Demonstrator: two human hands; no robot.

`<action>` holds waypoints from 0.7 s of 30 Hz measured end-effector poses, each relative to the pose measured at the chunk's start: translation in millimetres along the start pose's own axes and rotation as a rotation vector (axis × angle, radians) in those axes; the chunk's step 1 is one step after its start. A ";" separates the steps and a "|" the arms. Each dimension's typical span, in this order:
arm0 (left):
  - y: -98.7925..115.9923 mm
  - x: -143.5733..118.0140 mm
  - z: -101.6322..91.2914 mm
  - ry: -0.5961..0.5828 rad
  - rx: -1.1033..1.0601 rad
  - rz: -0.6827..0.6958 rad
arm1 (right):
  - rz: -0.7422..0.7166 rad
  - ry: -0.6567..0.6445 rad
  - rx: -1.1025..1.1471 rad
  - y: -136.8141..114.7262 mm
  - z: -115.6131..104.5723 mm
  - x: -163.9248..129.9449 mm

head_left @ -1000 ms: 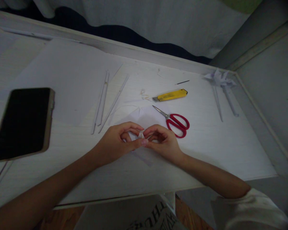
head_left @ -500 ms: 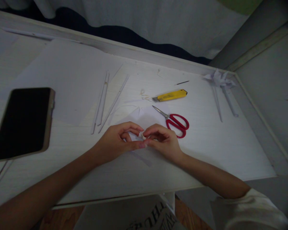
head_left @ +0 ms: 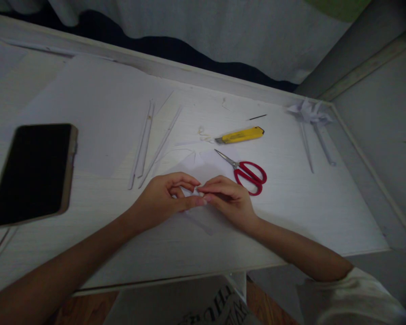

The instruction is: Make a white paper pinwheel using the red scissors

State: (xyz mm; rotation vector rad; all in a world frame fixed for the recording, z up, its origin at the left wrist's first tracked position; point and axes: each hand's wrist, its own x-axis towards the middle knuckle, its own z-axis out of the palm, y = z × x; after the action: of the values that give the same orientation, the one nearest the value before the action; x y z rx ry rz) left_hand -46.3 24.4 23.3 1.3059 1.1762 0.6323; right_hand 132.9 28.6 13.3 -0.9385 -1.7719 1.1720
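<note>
our left hand [head_left: 164,197] and right hand [head_left: 232,199] both pinch a small white piece [head_left: 197,191] between their fingertips, over the tabletop [head_left: 304,203]; the fingers hide most of it. we judge it could slip or crumple if the two pinches pull unevenly, and, once dropped, be hard to spot against white. the scissors [head_left: 236,165] lie just beyond the right hand, so a careless sweep could knock them towards the cutter [head_left: 242,135], whose blade shows. the front edge [head_left: 176,280] runs on our side, the sticks [head_left: 145,142] crowd the left hand, and the widest room lies right of the scissors.
</note>
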 end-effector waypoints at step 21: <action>1.7 -0.9 0.0 0.012 0.023 0.022 | 0.030 0.041 -0.044 0.1 2.8 -0.9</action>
State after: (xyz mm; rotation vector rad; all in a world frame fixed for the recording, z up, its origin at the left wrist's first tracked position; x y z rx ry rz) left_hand -46.1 24.0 25.1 1.3379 1.1832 0.6447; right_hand 130.7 26.9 12.3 -1.0107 -1.7627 1.1289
